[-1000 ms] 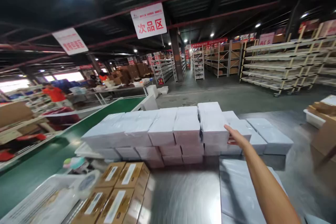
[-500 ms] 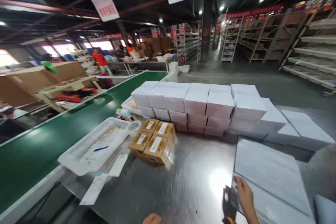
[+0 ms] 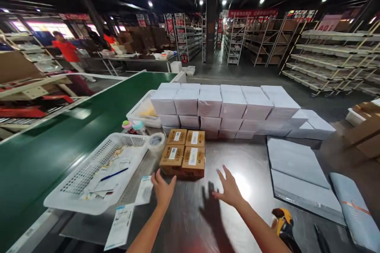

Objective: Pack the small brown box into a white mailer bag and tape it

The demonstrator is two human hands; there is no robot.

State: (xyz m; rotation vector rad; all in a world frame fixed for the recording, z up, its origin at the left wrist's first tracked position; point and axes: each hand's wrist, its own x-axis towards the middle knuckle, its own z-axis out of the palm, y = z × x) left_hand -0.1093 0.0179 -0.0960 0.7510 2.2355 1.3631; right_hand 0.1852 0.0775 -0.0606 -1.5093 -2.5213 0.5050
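The brown cartons (image 3: 184, 152), four small labelled boxes packed in a two-by-two block, sit on the steel counter (image 3: 237, 166) just ahead of both hands. The left hand (image 3: 162, 189) is spread open with fingers released, its fingertips just short of or brushing the near left corner of the block at its 7 o'clock; I cannot tell whether it truly touches. The right hand (image 3: 228, 189) is also open, fingers splayed, holding nothing, above the bare counter at 5 o'clock from the cartons and apart from them.

At 12 o'clock from the cartons stands a long stack of white parcels (image 3: 222, 104), several layers high, running across the counter. At 9 o'clock, a roll of tape (image 3: 155, 141) lies just beside the block, and past it a white mesh basket (image 3: 74, 201) holds papers and a blue pen (image 3: 114, 174). Two paper slips (image 3: 130, 209) lie on the counter at 7 o'clock, near the left wrist. At 3 o'clock, flat grey mailer bags (image 3: 297, 166) lie in a pile, well apart. A yellow-and-black handheld device (image 3: 283, 223) rests by the right forearm at 5 o'clock. A green conveyor belt (image 3: 59, 142) runs along the counter's left edge. In the far background a person in a red top (image 3: 67, 50) stands by tables.
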